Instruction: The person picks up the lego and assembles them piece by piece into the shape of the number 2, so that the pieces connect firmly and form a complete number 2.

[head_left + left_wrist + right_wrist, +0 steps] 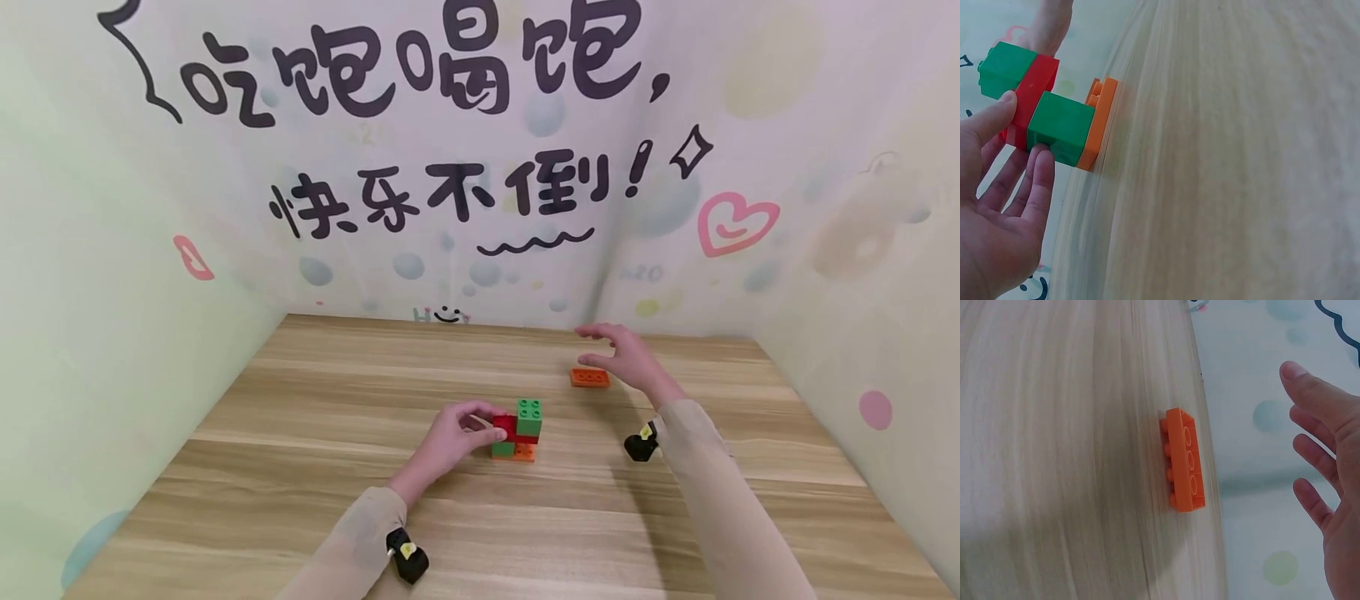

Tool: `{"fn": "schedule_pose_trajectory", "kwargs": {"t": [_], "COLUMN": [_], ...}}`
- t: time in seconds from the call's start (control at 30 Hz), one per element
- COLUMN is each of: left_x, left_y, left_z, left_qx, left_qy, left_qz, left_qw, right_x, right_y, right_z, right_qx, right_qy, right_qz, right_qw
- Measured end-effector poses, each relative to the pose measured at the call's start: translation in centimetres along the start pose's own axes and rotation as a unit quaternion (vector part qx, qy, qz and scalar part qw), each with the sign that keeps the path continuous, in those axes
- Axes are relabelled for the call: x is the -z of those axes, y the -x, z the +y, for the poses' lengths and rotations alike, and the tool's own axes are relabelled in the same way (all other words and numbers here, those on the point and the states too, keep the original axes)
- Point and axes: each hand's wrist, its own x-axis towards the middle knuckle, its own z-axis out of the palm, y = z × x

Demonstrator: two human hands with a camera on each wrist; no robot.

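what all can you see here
table: 1, brown, across foreground
walls: 3, pale, behind and beside table
prints: many, mostly black, on walls
base brick: 1, orange, bottom of stack
lower block: 1, green, on base brick
middle brick: 1, red, on lower block
upper block: 1, green, on middle brick
loose brick: 1, orange, studs down on table
left hand: 1, bare, gripping stack
right hand: 1, bare, near loose brick
sleeves: 2, beige, behind hands
wrist cameras: 2, black, on sleeves
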Motion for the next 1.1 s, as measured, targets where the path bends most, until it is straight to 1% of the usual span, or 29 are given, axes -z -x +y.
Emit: {"fn": "schedule_pose_trajectory", "kwargs": {"t": [0.2, 0.43, 0.7, 0.8, 0.9, 1.0, 1.1], "left_x": [0.1, 0.1, -0.1, -0.2, -0.3, -0.3, -0.3], "left_y": [0.1, 0.0, -0.1, -0.2, -0.3, -0.3, -0.3], "left_z": [-0.1, -0.3, 0.0, -0.1, -0.1, -0.1, 0.1], "left_qx": [0.000, 0.001, 0.007, 0.007, 0.006, 0.005, 0.004], "left_qy": [0.004, 0.003, 0.001, 0.002, 0.003, 0.001, 0.000], "left_qz": [-0.001, 0.000, 0.000, 0.000, 0.002, 0.003, 0.004], "left_qw": [1.0000, 1.0000, 1.0000, 1.0000, 1.0000, 1.0000, 1.0000], "right_x": [-0.5, -1.2, -1.8, -2.1, -2.5, -3.0, -3.5], "right_y": [0.1, 0.0, 0.3, 0.5, 0.7, 0.8, 0.9], "right_z": [0.3, 0.7, 1.5, 1.9, 2.4, 2.8, 3.2], "right_qx": [-0.004, 0.012, 0.011, 0.013, 0.019, 0.018, 0.007], "right_qy": [0.010, 0.003, 0.010, 0.022, 0.047, 0.067, 0.069], "right_qz": [-0.005, -0.016, -0.019, -0.013, -0.008, -0.010, -0.015], "right_qw": [0.9999, 0.9998, 0.9997, 0.9996, 0.9987, 0.9976, 0.9974]}}
